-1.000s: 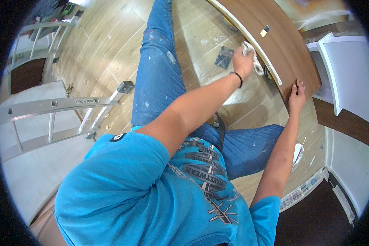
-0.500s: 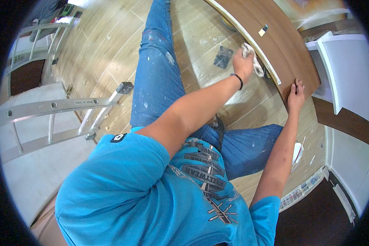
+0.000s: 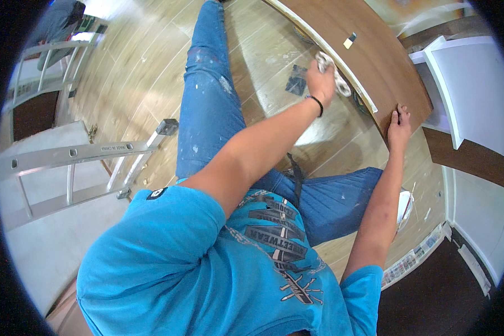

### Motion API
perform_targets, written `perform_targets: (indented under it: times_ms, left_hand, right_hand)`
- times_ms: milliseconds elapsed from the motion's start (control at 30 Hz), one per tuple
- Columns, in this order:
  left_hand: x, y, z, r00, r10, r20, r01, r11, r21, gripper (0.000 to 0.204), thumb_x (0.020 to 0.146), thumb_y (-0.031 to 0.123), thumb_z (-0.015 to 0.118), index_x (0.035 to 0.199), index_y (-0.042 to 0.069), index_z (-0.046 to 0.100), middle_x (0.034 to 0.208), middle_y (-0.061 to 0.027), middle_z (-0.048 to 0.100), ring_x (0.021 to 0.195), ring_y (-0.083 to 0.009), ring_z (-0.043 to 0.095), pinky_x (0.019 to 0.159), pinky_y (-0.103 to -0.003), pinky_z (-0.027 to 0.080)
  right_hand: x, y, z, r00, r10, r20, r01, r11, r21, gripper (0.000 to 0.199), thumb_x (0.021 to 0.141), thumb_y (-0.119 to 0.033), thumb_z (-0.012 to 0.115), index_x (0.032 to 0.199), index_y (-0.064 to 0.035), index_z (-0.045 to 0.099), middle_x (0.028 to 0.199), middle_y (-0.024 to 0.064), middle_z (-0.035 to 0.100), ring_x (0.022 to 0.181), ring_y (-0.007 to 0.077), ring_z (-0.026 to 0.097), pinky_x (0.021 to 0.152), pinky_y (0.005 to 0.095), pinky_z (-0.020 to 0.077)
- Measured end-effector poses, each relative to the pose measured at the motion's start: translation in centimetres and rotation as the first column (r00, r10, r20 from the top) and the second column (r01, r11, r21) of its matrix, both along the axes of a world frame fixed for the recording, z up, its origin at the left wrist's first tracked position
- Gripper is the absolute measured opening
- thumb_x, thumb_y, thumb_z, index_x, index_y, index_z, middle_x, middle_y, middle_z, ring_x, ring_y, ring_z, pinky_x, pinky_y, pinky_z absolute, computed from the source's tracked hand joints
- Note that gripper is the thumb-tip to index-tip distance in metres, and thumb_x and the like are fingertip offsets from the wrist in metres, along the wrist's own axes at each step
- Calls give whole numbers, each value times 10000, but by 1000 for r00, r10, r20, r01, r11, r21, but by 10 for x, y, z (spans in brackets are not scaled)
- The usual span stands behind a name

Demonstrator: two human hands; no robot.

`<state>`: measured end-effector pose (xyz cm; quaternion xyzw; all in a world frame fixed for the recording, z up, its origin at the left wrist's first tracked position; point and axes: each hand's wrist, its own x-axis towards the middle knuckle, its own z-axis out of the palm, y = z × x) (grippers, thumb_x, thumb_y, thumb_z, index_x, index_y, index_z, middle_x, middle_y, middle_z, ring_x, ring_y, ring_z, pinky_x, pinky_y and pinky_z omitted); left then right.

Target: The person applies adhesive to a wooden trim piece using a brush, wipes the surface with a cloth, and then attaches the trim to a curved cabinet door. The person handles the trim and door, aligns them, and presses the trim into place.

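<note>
My left hand [image 3: 321, 84] is closed around a crumpled whitish rag [image 3: 342, 85], held beside the pale long edge of a curved brown wooden panel [image 3: 375, 61]. Part of the rag is hidden by the fingers. At the panel's near end, my right hand [image 3: 399, 133] lies with its fingers extended over the brown surface, holding nothing that I can see. A small brush-like tool with a dark and pale end [image 3: 350, 41] rests on top of the panel. Round objects [image 3: 361, 102] are partly hidden under its edge.
A dark square piece [image 3: 297, 79] lies on the tiled floor left of the panel. An aluminium ladder [image 3: 78, 151] stands at the left. White shelving [image 3: 445, 89] is close by on the right. Far left, a person [image 3: 59, 22] is partly visible.
My left hand has moved slightly away along the panel's edge with the rag. The whole view has shifted a little; my right hand stays on the panel's near end.
</note>
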<state>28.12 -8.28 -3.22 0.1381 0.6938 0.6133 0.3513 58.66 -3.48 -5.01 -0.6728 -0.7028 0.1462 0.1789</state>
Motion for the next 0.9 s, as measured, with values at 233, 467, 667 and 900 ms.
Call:
perform_targets:
  times_ms: [233,467,667,900]
  left_hand:
    - [108,-52,11,948,-317,12,317,946,-69,338,960,157,748,1240,-12,659,1120,-218,759,1021,-338,728,932,-428,552]
    - [99,-97,-21,606,-708,362,725,679,115,419,984,255,766,1309,8,671,1101,-155,783,998,-309,752,923,-439,590]
    - [-64,-97,68,327,-696,639,694,636,338,259,1052,239,734,1250,81,677,1068,-41,767,886,-123,750,742,-303,619]
    - [-150,-126,110,446,-652,613,584,731,353,305,1072,286,699,1262,48,686,1105,-58,781,945,-151,777,835,-318,635]
  right_hand:
    - [-13,-5,18,1000,1,-14,-1,1000,-30,432,1089,-306,600,1508,-212,641,1646,91,510,1595,361,355,1280,471,329]
    - [-20,-8,18,999,8,-53,-9,1000,-13,419,1082,-281,605,1487,-190,658,1634,96,524,1591,364,362,1288,469,316]
    - [-28,-9,26,996,-58,-62,58,998,-11,393,1071,-257,622,1446,-162,688,1610,109,551,1575,362,393,1279,461,335]
    - [-28,-13,25,948,-86,-307,123,987,102,378,1081,-225,647,1408,-42,700,1531,224,610,1530,328,477,1243,419,390]
